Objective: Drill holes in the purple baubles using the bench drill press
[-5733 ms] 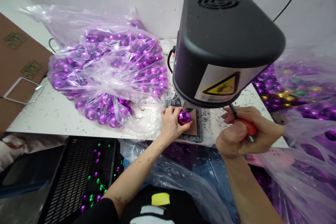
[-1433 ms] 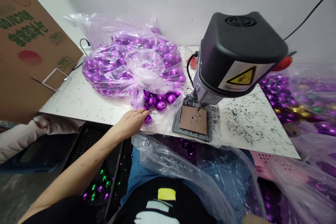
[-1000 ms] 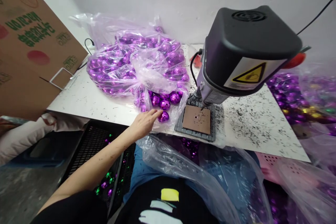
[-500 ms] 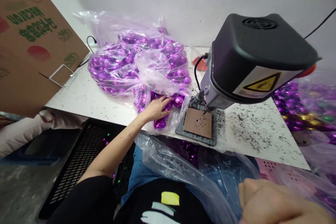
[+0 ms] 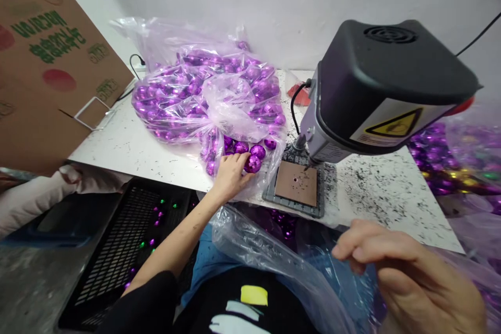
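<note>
Shiny purple balls [image 5: 257, 152] lie in the open mouth of a clear plastic bag [image 5: 229, 99] on the white table. My left hand [image 5: 230, 175] rests over the balls at the near edge of the bag, fingers curled down; whether a ball is under the palm is hidden. My right hand [image 5: 407, 266] hangs in the air at the lower right, fingers bent and apart, holding nothing. Between the hands stands a black machine [image 5: 391, 73] above a square brown plate [image 5: 296, 183] with a small hole.
A cardboard box [image 5: 50, 73] stands at the left. Dark shavings are scattered over the table [image 5: 410, 203]. More bagged purple balls [image 5: 434, 151] are at the right. A black crate [image 5: 113, 240] is below the table, and a clear bag [image 5: 270, 250] lies over my lap.
My left hand has drawn back toward the table edge, and the balls near it have shifted. My right hand has risen and moved inward, its fingers opening.
</note>
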The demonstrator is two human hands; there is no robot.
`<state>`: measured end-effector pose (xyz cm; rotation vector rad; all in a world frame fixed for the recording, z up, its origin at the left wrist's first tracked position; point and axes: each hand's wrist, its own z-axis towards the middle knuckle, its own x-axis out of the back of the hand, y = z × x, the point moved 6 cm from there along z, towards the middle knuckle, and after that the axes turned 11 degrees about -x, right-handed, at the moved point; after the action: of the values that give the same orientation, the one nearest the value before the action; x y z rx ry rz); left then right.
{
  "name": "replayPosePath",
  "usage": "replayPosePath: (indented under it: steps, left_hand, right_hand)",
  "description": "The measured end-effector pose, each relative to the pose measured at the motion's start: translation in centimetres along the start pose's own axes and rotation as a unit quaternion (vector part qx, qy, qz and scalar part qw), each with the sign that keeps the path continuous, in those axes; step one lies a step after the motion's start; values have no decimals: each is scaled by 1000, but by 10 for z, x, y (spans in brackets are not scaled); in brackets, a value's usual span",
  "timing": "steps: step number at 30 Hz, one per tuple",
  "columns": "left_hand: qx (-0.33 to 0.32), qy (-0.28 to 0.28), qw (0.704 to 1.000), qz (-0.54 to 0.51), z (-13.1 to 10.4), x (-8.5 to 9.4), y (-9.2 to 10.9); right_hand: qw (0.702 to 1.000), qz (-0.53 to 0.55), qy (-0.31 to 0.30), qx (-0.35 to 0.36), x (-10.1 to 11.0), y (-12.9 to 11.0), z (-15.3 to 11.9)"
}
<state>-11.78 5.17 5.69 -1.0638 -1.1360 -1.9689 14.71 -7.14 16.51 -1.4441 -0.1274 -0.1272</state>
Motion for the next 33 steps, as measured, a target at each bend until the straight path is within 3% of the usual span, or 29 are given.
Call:
replayPosePath:
  steps: [2, 3, 6, 9, 12, 14, 18, 27, 33]
  left_hand:
    - [33, 73, 979, -189, -10, 18, -6]
    - [56, 107, 948, -296, -16, 26, -10]
    - [130, 145, 809, -554, -33, 36, -10]
    - [179, 113, 703, -679, -40, 24, 10]
    - [190, 66, 654, -730, -39, -2, 42]
    - [186, 22, 672, -717, -37, -23, 61]
    - [188, -18, 757, -625, -30, -52, 75]
    - [128, -4, 828, -547, -11, -62, 65]
    - [88, 45, 931, -351, 6, -63, 64]
  right_hand:
    - [1000, -26, -10, 6, 8, 5, 0]
    - [999, -33, -11, 4, 14, 9, 1]
    - [1000, -16, 11, -23, 27, 21, 6]
    - [999, 17, 28, -32, 26, 26, 12]
    - [999, 18, 40, -31, 19, 28, 16]
    - [999, 3, 36, -38, 15, 32, 16]
    - [998, -29, 10, -52, 16, 47, 13]
    - [996, -33, 17, -85, 27, 64, 13]
    - [996, -15, 8, -91, 24, 67, 16]
